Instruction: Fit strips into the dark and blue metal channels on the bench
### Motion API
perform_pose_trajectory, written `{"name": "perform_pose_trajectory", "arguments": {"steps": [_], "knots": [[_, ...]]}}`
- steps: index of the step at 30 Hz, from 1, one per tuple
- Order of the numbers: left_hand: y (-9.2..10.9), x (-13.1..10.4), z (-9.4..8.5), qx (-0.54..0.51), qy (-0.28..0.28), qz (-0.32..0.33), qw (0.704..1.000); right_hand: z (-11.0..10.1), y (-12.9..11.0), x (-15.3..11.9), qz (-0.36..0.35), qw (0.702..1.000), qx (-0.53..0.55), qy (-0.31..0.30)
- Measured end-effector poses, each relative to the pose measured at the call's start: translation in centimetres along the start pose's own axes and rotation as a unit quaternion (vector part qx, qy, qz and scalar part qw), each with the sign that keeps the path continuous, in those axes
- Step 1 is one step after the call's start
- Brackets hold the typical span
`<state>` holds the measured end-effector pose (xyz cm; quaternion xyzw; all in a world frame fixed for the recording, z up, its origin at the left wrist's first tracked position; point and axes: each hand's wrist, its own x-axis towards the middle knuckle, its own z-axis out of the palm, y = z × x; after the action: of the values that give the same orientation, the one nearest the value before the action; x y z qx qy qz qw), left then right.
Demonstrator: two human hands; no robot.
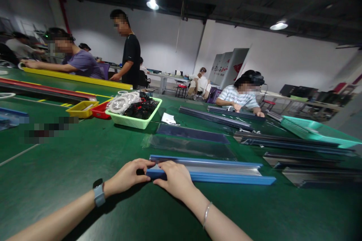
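A blue channel-shaped profile with a silvery inside lies lengthwise on the green tabletop in front of me. My left hand pinches its left end, fingertips at the far wall and thumb against the near one. Just to the right, my right hand is closed over the same end, with the fingers reaching into the channel and the thumb on the near wall's outside. The fingers cover part of the profile's left end. Beyond it lie a clear plastic sheet and a dark flat strip.
A light green basket holds bagged white rings and black parts, beside red and yellow trays. Several dark profiles lie at right near a teal basket. Co-workers sit and stand across the table; one handles a yellow profile.
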<state>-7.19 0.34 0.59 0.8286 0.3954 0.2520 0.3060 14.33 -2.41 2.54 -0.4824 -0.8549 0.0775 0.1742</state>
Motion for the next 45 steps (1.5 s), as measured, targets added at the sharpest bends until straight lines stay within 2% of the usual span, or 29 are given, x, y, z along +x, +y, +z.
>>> {"name": "perform_pose_trajectory", "arguments": {"steps": [16, 45], "knots": [[0.47, 0.2, -0.19, -0.028, -0.022, 0.003, 0.999, 0.09, -0.21, -0.06, 0.015, 1.0, -0.012, 0.007], [0.52, 0.15, 0.01, -0.002, -0.01, 0.017, 1.0, 0.34, 0.07, -0.11, 0.011, 1.0, -0.014, 0.008]]}}
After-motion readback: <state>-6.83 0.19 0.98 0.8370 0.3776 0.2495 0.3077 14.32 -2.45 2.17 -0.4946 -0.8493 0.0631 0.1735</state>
